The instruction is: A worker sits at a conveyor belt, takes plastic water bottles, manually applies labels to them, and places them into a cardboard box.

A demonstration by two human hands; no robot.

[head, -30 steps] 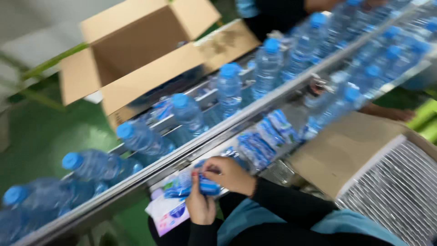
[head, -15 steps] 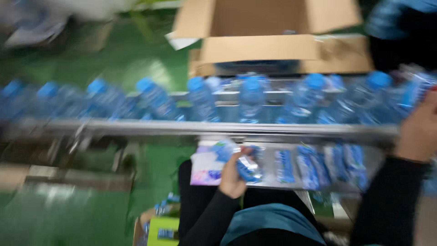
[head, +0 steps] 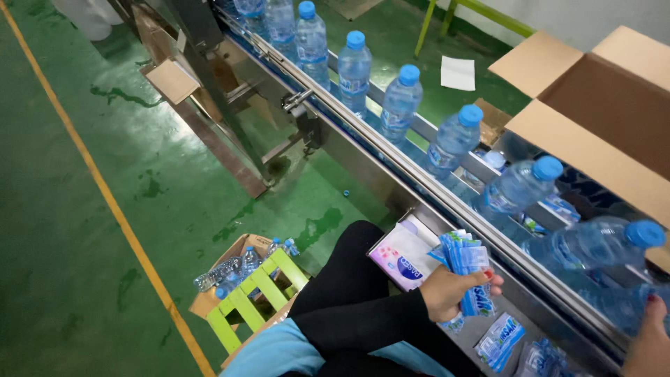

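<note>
One stack of blue-and-white plastic labels (head: 469, 269) is gripped in the left hand (head: 457, 292), fingers curled shut around it, over the steel tray (head: 481, 334). At four o'clock, the right hand (head: 648, 342) touches a clear blue-capped water bottle (head: 600, 248) on the steel conveyor (head: 391, 150); its grip cannot be told.

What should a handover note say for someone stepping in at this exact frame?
Left hand: gripping a fanned stack of blue and white plastic label sleeves, held over the steel tray below the conveyor rail.
Right hand: at the frame's lower right edge, touching the nearest clear plastic water bottle with a blue cap; whether it grips is unclear.
Things: more bottles stand in a row on the conveyor; loose sleeves lie in the tray beside a white and pink packet; an open cardboard box sits beyond the line.
Done: stack in hand.
Left: the sleeves held are not yet on any bottle.
</note>
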